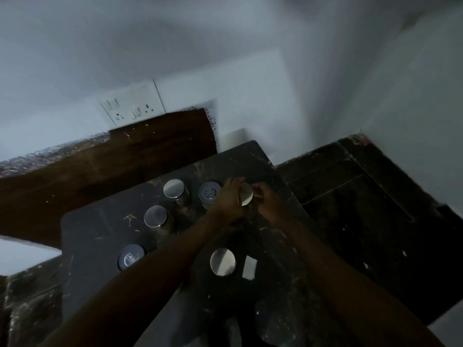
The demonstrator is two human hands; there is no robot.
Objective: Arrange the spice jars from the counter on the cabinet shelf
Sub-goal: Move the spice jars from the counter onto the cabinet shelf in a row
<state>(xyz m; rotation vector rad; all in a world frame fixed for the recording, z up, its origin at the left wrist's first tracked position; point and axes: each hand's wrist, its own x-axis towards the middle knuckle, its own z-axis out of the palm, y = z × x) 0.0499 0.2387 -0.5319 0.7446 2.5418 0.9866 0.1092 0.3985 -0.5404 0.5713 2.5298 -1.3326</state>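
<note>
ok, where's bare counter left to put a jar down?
Bare: the left part of the counter, left of the silver-lid jar and above the dark-lid jar. Also the right edge strip beyond the white scrap. Crowded: centre, where jars cluster round both hands, which hold one jar.

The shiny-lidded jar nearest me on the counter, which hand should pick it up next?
Probably the right hand. Both hands are closed around one jar at the far edge, but the near jar sits uncovered between the forearms, closer to the right one, while the left hand reaches in across the counter.
</note>
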